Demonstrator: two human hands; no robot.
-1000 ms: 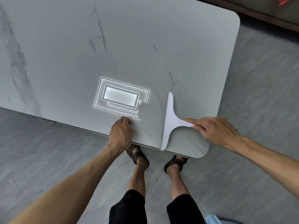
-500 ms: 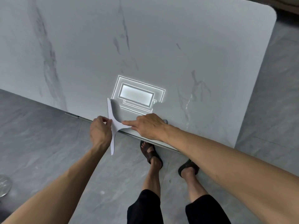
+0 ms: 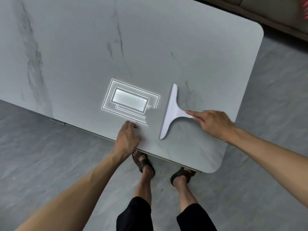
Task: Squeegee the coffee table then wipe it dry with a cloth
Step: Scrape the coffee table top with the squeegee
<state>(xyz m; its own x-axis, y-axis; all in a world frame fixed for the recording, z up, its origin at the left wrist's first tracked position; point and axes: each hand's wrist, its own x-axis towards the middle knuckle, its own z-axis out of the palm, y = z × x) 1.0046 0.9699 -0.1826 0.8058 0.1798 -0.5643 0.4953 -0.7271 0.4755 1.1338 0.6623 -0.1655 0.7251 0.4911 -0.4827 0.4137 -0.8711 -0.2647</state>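
Half a second ago the white squeegee point(image 3: 170, 112) hung half off the near edge of the tabletop point(image 3: 166, 47), at about 7 o'clock from the bright rectangular reflection point(image 3: 130, 100), with both hands crowded around it and the right arm crossing the body. Now it lies wholly on the marble-patterned surface, at 3 o'clock from that reflection, near the right front corner, much where it was a second ago but farther in from the edge. Its long blade runs from about 12 o'clock down to 6 o'clock, slightly slanted, and the short handle sticks out toward 3 o'clock. The right hand point(image 3: 212, 123) has swung back to the right side; its grip is closed on the handle, with the index finger laid along the top toward the blade and the other fingers curled behind. The blade therefore sits at 9 o'clock from that hand, just beyond the fingertip. The left hand point(image 3: 127, 139) has let go of the tool and lies flat on the tabletop by the near edge, fingers loosely spread and holding nothing, at 6 o'clock from the reflection and well apart from the blade. Below the edge, two feet in dark sandals point(image 3: 145, 162) stand on the grey floor point(image 3: 50, 155).
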